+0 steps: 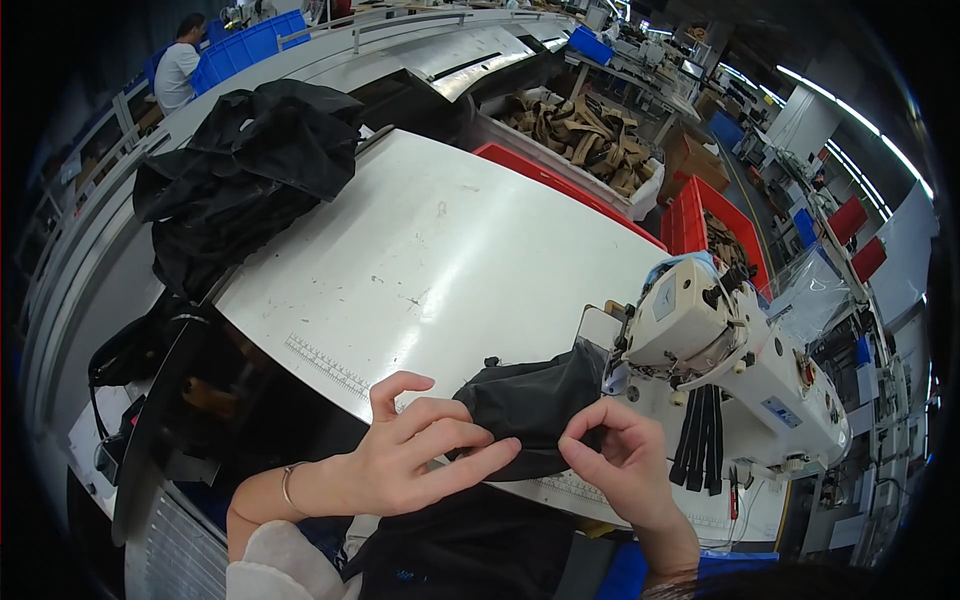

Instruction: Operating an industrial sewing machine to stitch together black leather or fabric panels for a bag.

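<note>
Black fabric piece (530, 390), one: lies folded at the near edge of the white tabletop (400, 250), just left of the sewing machine head. Right hand (635, 460): thumb and forefinger closed to a pinch on the fabric's near right edge. Left hand (410, 450): thumb and forefinger reach onto the fabric's left part, other fingers loosely spread; whether cloth is gripped between them, cannot tell. Sewing machine (715, 340), white: stands at the tabletop's right end. Black straps (698, 440), several: side by side, below the machine arm. Red-handled tool (734, 495), small: near the tabletop's near right corner. Ruler strip (325, 362): along the near edge, left part. Black fabric heap (255, 165): at the left edge. Bin (650, 185) of brown pieces (580, 140): beyond the far edge.
</note>
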`<state>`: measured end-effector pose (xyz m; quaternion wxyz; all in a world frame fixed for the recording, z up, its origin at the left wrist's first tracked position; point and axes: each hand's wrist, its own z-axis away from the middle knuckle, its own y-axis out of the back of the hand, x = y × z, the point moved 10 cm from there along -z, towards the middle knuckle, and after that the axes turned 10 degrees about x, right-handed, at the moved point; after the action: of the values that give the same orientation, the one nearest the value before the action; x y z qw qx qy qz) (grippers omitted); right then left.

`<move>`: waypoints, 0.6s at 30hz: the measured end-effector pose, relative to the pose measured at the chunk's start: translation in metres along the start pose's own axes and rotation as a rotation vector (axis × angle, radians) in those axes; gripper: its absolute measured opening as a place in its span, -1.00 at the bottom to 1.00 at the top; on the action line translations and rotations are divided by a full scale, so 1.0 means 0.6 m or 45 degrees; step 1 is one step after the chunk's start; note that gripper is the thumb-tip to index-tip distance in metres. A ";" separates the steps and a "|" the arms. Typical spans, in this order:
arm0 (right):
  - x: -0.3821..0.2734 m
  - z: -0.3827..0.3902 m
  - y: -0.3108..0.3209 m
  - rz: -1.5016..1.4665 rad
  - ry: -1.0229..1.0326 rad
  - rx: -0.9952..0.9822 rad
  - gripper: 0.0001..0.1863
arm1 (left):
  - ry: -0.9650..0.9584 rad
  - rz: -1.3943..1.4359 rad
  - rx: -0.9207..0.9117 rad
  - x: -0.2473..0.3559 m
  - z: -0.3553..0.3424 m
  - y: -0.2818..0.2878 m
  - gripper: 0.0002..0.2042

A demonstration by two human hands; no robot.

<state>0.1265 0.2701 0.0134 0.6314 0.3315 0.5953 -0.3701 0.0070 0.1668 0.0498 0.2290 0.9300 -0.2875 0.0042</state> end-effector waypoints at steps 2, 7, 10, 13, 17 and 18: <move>0.004 0.000 -0.001 0.032 0.007 -0.056 -0.89 | -0.028 0.010 0.026 0.001 -0.002 0.002 -0.73; 0.010 0.001 0.001 0.006 -0.024 -0.048 -0.90 | -0.055 0.028 0.062 0.006 -0.004 0.010 -0.79; 0.011 0.002 0.002 -0.003 -0.030 -0.048 -0.89 | -0.063 0.025 0.052 0.007 -0.003 0.010 -0.82; 0.013 0.002 0.003 -0.027 -0.041 -0.050 -0.89 | -0.044 0.051 0.050 0.006 -0.004 0.013 -0.85; 0.013 0.000 0.005 0.000 -0.016 -0.038 -0.89 | 0.003 0.098 0.025 -0.002 -0.003 0.008 -0.83; 0.012 0.000 0.004 0.000 -0.017 -0.040 -0.89 | 0.028 0.109 0.015 -0.006 -0.002 0.006 -0.83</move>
<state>0.1287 0.2704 0.0060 0.6407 0.3191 0.5967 -0.3629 0.0024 0.1665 0.0519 0.2263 0.9181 -0.3245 0.0260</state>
